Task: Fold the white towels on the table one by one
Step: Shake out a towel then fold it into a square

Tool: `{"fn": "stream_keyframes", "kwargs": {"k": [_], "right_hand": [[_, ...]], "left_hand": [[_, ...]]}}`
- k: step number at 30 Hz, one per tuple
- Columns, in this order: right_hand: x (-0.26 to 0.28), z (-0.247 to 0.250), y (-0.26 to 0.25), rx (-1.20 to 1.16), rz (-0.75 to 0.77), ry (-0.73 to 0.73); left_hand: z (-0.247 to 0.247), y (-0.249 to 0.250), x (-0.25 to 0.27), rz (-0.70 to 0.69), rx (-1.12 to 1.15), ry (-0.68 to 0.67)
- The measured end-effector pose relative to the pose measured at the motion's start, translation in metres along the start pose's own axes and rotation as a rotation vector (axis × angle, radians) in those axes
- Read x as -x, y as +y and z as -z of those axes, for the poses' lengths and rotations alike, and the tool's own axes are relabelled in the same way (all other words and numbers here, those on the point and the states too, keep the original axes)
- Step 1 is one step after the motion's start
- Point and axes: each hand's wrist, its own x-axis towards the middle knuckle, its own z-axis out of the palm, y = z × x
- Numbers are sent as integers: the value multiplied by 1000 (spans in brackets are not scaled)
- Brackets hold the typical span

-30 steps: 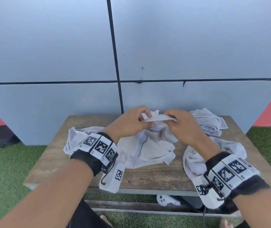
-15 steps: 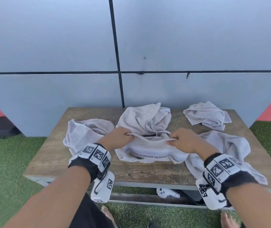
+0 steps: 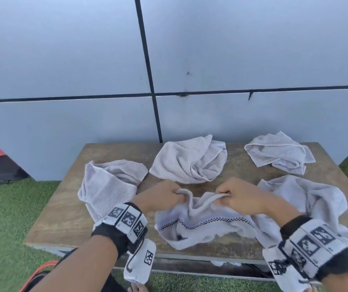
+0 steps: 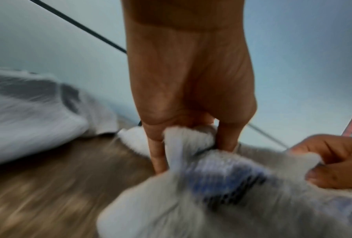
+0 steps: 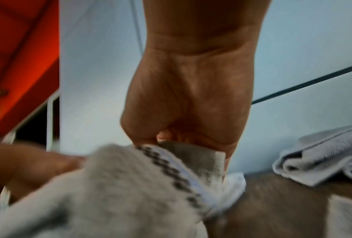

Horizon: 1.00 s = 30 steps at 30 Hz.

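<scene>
— Both hands are pinching the far edge of the white terry towel with the dark checked border stripe (image 3: 202, 223): the left hand (image 3: 160, 197) bunches one end in curled fingers, the right hand (image 3: 240, 197) nips the other end between thumb and fingers.

— And where does that towel lie?

— At the near middle of the worn wooden table (image 3: 63, 218), slack and sagging between the two grips, its near hem close to the table's front edge.

— What surrounds it?

— Four more crumpled white towels: one at the left (image 3: 109, 182), one behind (image 3: 190, 159), one at the far right corner (image 3: 278, 152), one at the near right (image 3: 308, 197) lying just beside the held one.

— What could go wrong?

— Judging by the slack, the edge may fold crooked unless pulled taut. A drag toward the person could tip the near hem off the front edge, and the right-hand neighbour is close enough to snag.
</scene>
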Motion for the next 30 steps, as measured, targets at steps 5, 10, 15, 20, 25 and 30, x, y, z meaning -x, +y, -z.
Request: {"fn": "stream_keyframes", "kwargs": {"k": [5, 10, 15, 20, 25, 30], "right_hand": [[3, 87, -18, -231, 57, 330], [-36, 156, -23, -273, 44, 655], [-89, 184, -6, -263, 28, 752], [-151, 209, 20, 9, 76, 821], [-188, 220, 42, 89, 29, 925], [-200, 221, 40, 30, 145, 862]], "left_hand": [[76, 55, -21, -56, 217, 319], [142, 102, -56, -212, 268, 615], [173, 103, -102, -241, 161, 776], [186, 79, -161, -154, -108, 882], [188, 67, -181, 28, -247, 911], [200, 65, -182, 130, -293, 870]]}}
